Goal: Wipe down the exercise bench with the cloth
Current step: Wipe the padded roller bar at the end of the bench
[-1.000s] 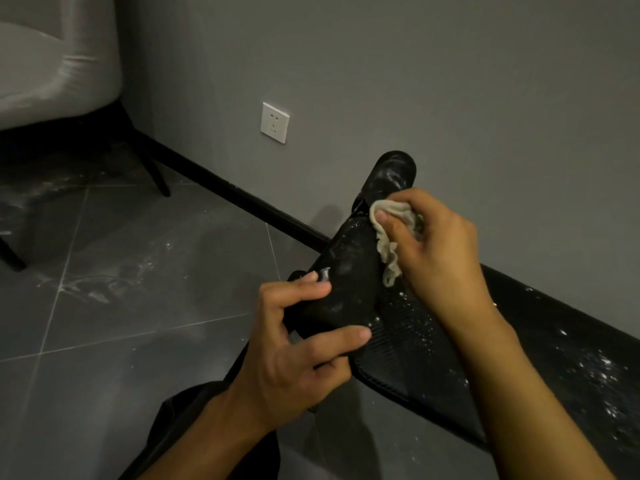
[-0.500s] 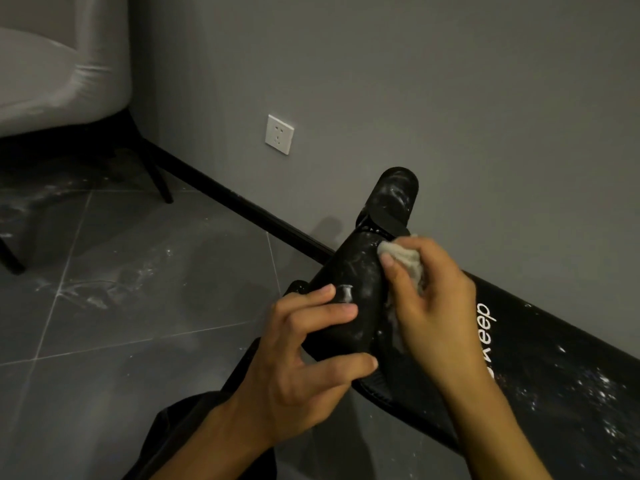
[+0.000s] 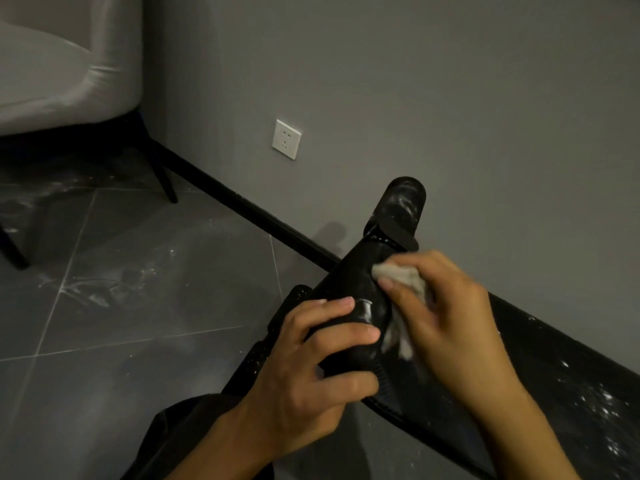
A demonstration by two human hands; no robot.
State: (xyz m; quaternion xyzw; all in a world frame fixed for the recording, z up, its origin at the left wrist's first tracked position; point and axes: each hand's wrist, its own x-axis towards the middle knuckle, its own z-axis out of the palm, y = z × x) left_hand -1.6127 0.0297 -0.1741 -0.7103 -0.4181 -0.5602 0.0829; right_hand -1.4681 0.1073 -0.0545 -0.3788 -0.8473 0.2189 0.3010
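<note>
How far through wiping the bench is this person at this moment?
Early to midway, apparently. Done: nothing looks fully clean. In hand: the right hand presses the cloth against the black padded roller, which the left hand steadies. Left: the upper roller shows pale smears, and the bench pad at right is speckled with white dust.

The room is dim and the picture grainy and soft. The wall (image 3: 433, 98) above the socket (image 3: 286, 139) fades from paler grey to darker towards the left corner. A faint shadow falls on the wall right of the socket, beside the bench (image 3: 571, 375). The right hand (image 3: 446, 327) and cloth (image 3: 401, 277) are smeared by motion blur. The skirting below the socket bows slightly from wide-angle distortion.
</note>
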